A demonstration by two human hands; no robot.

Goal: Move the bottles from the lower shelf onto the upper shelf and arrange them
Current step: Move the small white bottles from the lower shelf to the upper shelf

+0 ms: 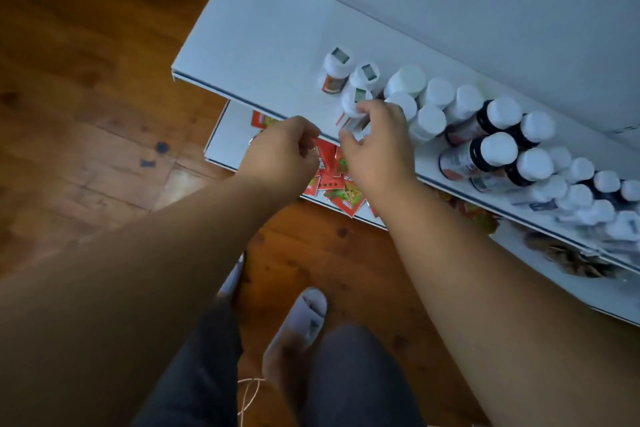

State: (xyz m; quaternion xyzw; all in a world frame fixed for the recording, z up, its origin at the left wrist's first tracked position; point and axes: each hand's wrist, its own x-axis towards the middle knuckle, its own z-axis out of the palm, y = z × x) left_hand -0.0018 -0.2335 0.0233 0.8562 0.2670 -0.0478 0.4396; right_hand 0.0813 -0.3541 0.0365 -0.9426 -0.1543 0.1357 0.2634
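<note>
Seen from above, a person stands at a white upper shelf (263, 45) crowded with white-capped bottles (467, 104) in a row running right; the right hand (375, 146) curls its fingers around a small bottle (355, 104) at the row's left end, near the shelf's front edge, probably setting it in line beside two matching bottles; the left hand (282, 149) hovers just off the front edge, loosely curled, holding nothing that can be made out; below, the lower shelf (225, 139) shows red packets (329, 170); any bottles left there are hidden.
</note>
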